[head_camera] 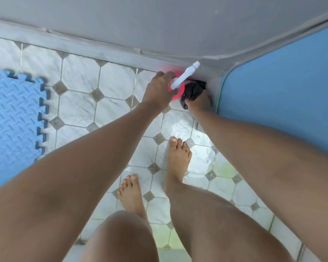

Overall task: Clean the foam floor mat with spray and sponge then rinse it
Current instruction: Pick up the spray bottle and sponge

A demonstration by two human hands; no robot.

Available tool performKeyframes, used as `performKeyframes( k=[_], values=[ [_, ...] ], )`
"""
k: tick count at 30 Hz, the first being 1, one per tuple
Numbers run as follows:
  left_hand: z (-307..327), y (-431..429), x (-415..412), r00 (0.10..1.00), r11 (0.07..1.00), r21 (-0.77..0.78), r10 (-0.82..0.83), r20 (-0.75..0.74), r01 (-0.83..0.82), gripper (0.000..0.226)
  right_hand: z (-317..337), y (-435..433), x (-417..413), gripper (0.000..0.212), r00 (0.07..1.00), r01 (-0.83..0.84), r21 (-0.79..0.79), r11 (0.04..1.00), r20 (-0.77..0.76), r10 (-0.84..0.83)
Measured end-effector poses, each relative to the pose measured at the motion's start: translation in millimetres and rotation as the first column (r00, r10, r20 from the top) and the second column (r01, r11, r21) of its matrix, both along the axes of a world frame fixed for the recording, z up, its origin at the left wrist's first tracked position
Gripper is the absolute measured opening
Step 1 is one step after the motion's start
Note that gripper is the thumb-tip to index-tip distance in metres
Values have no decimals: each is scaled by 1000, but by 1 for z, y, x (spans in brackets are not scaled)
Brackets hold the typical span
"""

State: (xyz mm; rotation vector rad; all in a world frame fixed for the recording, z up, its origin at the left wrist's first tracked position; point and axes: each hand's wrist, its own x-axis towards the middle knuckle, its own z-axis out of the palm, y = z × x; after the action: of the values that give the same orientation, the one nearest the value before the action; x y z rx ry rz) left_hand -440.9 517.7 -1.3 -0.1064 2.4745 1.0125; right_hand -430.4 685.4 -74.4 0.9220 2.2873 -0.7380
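The blue foam floor mat (13,118) with a diamond tread and jigsaw edges lies flat on the tiled floor at the left. My left hand (159,89) grips a pink spray bottle (178,91) with a white nozzle (186,75) in the corner by the wall. Right beside it, my right hand (199,103) is closed on a dark cloth (193,89) bunched in that same corner. No sponge is in sight.
The floor is wet white octagon tile (80,106) with grey insets. A grey wall (159,25) runs along the top and a blue panel (284,82) stands on the right. My bare feet (176,161) stand mid-floor, right of the mat.
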Motion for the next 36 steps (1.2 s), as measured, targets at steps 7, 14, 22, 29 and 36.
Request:
performKeyframes(
  k=[7,14,22,29,36],
  values=[
    [2,-28,-4,999,999,33,11,-32,-10,30,-20,2,-8,39,996,-43,-18,999,73,45],
    [145,-68,40,994,990,96,106,-11,-105,29,156,-7,49,13,993,-24,-235,972,-122,-5],
    [418,-76,95,997,981,177,-69,-33,74,42,444,7,125,8,960,42,-366,930,-243,-139],
    [633,-19,127,888,862,227,-416,-197,454,31,674,73,231,17,876,88,-468,879,-384,-292],
    [754,119,164,585,563,178,-722,-368,807,19,836,183,350,20,709,192,-412,891,-570,-416]
  ],
)
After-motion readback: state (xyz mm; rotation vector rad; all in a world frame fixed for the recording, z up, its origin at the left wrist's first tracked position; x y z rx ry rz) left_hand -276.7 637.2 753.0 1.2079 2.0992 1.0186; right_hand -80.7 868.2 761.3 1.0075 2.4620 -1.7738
